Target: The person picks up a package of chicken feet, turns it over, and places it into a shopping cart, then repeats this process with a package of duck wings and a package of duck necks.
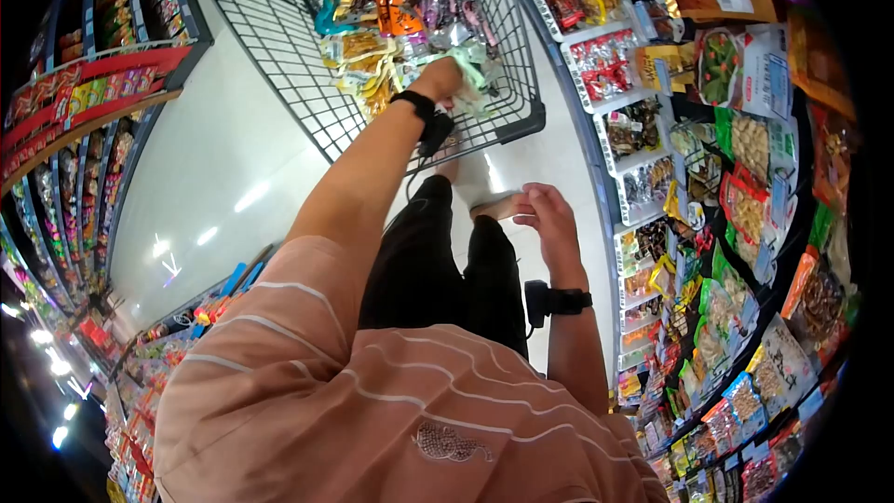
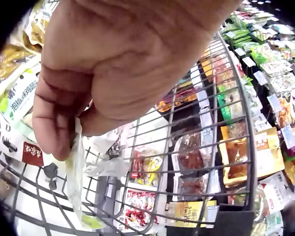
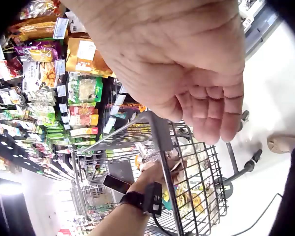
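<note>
My left hand (image 1: 441, 80) reaches down inside a wire shopping cart (image 1: 527, 124). In the left wrist view its thumb and fingers pinch the edge of a thin, pale see-through packet (image 2: 75, 177), which hangs beside the cart's wire wall; its contents are blurred. Around that hand lie other snack bags, including a white and green bag (image 2: 24, 101), yellow packets (image 1: 361, 54) and an orange bag (image 1: 398, 0). My right hand (image 1: 551, 224) is held out beside the cart, near the shelves, with nothing in it. Its palm and loosely bent fingers show in the right wrist view.
Shelves of bagged food (image 1: 745, 140) run close along the right side, with white trays of packets (image 1: 610, 65) at their front. Across the pale floor (image 1: 214, 158), more snack racks (image 1: 102, 84) stand at left. A shoe (image 3: 285, 143) shows near the cart's wheel (image 3: 256, 156).
</note>
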Demonstrator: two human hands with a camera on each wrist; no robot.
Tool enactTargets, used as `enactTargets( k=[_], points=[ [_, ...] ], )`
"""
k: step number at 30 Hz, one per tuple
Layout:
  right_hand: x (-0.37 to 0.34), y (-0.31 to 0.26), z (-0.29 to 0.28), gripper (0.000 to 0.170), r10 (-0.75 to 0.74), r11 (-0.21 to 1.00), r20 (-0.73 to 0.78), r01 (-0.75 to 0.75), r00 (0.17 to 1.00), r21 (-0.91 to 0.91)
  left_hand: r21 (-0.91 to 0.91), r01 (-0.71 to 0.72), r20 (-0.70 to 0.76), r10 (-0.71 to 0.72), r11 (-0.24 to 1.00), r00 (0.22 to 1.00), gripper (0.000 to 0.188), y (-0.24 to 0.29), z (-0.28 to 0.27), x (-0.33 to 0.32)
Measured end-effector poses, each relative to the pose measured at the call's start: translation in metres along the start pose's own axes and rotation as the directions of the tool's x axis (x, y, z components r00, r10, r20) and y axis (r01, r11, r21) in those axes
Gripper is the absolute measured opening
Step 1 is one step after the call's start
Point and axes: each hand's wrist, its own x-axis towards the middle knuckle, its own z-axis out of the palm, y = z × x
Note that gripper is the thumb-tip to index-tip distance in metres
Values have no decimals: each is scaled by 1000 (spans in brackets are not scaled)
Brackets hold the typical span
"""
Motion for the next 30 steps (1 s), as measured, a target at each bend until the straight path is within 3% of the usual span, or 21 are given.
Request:
enactTargets(
  k=[1,3,7,11,18,25,30],
  points=[
    [-1,-3,-1,25,-4,1000,2,4,1000,-6,-148,128,-21,-132,981,991,18,27,-18,-30],
    [-2,-10,0,25,-15,1000,11,16,1000,-15,-163,100,-27,-106,982,994,23,37,-42,-58],
    [-4,-32,2,26,-81,996,63,83,995,-27,-240,-77,-120,49,968,992,26,56,-88,-119],
    [-4,-68,16,27,-195,981,96,196,976,0,-404,-253,-183,193,879,964,22,80,-115,-157],
    [-3,-131,48,35,-395,917,140,382,908,111,-611,-360,-166,331,705,929,20,142,-121,-185],
    [-4,-149,50,31,-423,906,144,419,895,63,-677,-377,-131,401,632,907,20,177,-101,-184],
    [-1,-143,46,27,-424,899,66,410,903,155,-544,-347,-40,389,764,920,30,188,-107,-193]
  ],
)
